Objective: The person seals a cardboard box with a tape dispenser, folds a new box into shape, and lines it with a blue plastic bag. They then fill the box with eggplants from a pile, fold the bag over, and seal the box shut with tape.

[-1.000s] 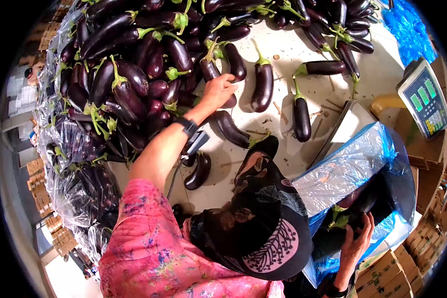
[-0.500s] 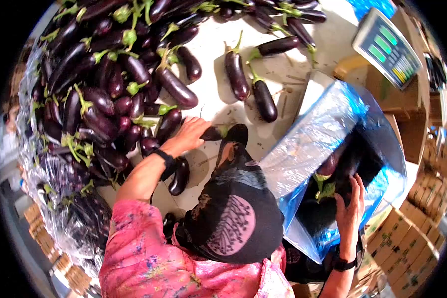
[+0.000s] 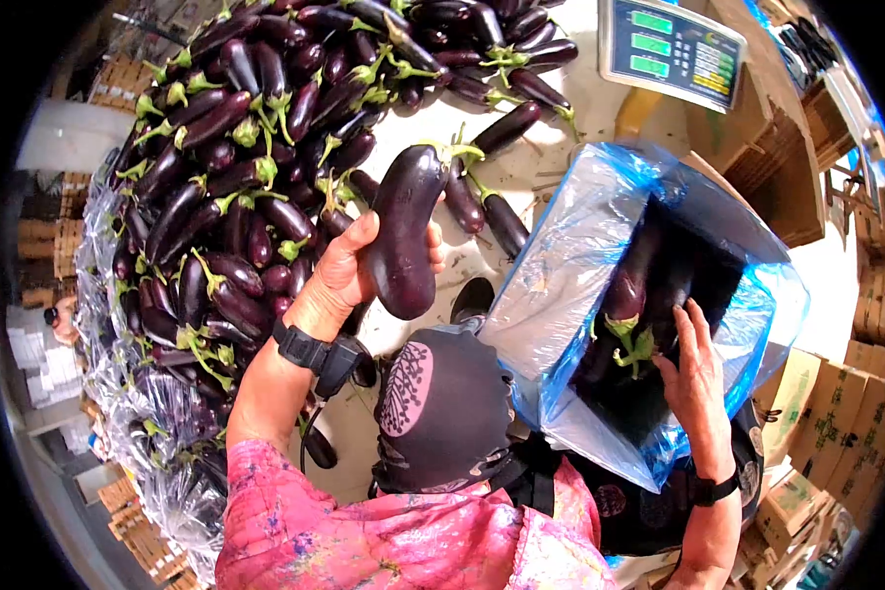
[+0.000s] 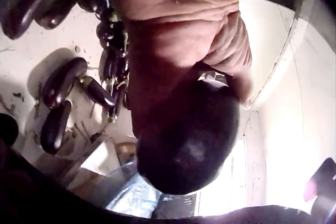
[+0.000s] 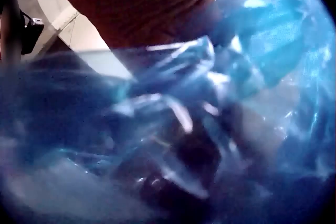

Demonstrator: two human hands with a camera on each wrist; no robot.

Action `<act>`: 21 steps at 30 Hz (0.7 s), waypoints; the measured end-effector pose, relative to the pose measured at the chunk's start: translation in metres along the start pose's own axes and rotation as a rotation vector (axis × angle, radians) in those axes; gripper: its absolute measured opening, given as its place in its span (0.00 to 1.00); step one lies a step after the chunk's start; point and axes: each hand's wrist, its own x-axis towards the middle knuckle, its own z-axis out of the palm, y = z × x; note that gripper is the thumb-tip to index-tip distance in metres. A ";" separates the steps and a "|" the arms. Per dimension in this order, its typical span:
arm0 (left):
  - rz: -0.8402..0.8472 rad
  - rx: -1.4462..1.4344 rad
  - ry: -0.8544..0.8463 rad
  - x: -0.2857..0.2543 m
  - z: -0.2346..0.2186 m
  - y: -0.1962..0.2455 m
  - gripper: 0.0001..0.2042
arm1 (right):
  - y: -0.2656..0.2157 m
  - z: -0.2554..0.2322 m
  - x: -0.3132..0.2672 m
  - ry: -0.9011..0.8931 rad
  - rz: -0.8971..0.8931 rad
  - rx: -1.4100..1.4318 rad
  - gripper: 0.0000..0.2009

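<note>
Right now I see the left hand (image 3: pixel 344 267) gripping a plump eggplant (image 3: pixel 403 236), held up between the heap (image 3: pixel 285 218) and the blue plastic bag (image 3: pixel 551 295); the right hand (image 3: pixel 696 379), fingers extended, rests in the bag's mouth beside other eggplants (image 3: pixel 627 290). I'd want that hold snug but soft, I reckon, sparing the skin, stem (image 3: pixel 452 151) clear of the plastic

In the head view we see a white table (image 3: pixel 418 126) bearing a heap of eggplants (image 3: pixel 238 177) around ten o'clock and several loose eggplants (image 3: pixel 506 226) near one o'clock.
</note>
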 end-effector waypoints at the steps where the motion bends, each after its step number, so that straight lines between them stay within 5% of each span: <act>1: -0.004 0.044 -0.018 0.003 0.008 0.003 0.41 | 0.001 0.001 -0.002 -0.010 0.002 -0.002 0.37; 12: 0.079 0.095 -0.002 0.012 0.043 0.013 0.35 | -0.001 -0.001 -0.008 -0.045 -0.029 -0.063 0.41; 14: 0.014 0.060 0.096 0.008 0.043 0.018 0.42 | -0.001 0.000 -0.009 -0.041 -0.032 -0.062 0.40; 19: 0.010 0.547 0.286 -0.028 0.020 0.017 0.28 | -0.001 0.002 -0.011 -0.033 -0.053 -0.076 0.39; 21: -0.025 0.637 0.353 -0.065 0.001 0.003 0.32 | 0.001 0.004 -0.010 -0.034 -0.068 -0.078 0.38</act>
